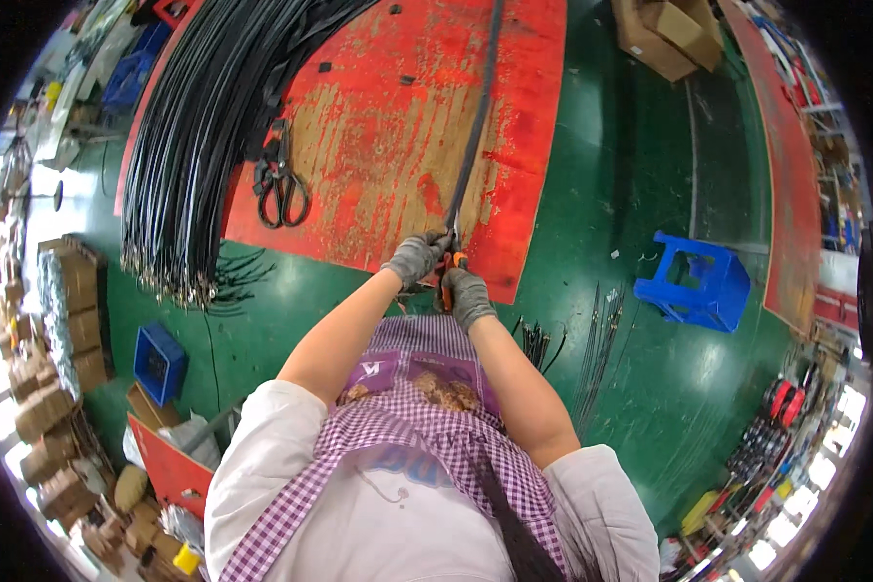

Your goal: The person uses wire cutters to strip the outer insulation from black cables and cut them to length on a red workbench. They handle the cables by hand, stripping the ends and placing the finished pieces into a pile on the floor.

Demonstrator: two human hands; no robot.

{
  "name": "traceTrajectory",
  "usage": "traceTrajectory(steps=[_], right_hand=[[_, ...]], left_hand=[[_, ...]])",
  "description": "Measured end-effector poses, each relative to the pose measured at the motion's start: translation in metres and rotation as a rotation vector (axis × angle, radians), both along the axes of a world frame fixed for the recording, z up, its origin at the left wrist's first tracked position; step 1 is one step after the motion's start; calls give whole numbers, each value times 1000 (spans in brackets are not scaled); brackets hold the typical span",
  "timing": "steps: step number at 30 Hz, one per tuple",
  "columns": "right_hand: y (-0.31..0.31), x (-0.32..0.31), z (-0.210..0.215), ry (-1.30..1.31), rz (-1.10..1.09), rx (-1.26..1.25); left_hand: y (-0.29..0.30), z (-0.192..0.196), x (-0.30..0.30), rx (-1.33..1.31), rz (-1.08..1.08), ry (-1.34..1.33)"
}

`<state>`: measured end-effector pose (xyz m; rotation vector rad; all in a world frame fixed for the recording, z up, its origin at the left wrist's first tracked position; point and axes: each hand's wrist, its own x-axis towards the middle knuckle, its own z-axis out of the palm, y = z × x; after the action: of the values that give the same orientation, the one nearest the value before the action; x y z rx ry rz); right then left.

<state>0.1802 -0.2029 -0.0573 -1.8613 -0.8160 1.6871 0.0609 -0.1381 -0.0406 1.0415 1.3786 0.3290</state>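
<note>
A long dark cable (477, 126) runs down the right part of the red worktable (378, 145) to its near edge. My left hand (417, 257), in a grey glove, is closed around the near end of this cable. Just to the right and nearer to me, my right hand (468, 296), gloved too, grips an orange-handled hand tool (447, 291) that looks like pliers. The tool's jaws meet the cable end between my hands, where fingers hide the contact. Black-handled scissors (283, 199) lie on the table to the left of my hands.
A thick bundle of black cables (189, 155) hangs over the table's left edge, metal ends down. On the green floor stand a blue stool (698, 281) at right and a blue crate (160, 361) at left. More thin cables (601, 335) hang right of my forearm. A cardboard box (664, 39) sits far right.
</note>
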Motion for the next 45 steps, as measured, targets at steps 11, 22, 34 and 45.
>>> traceTrajectory(steps=[11, 22, 34, 45], right_hand=[[51, 15, 45, 891, -475, -504], [41, -3, 86, 803, -438, -277], [59, -27, 58, -246, -184, 41], [89, 2, 76, 282, -286, -105]], left_hand=[[10, 45, -5, 306, -336, 441], [39, 31, 2, 310, 0, -55], [44, 57, -6, 449, -380, 443], [25, 54, -15, 203, -107, 172]])
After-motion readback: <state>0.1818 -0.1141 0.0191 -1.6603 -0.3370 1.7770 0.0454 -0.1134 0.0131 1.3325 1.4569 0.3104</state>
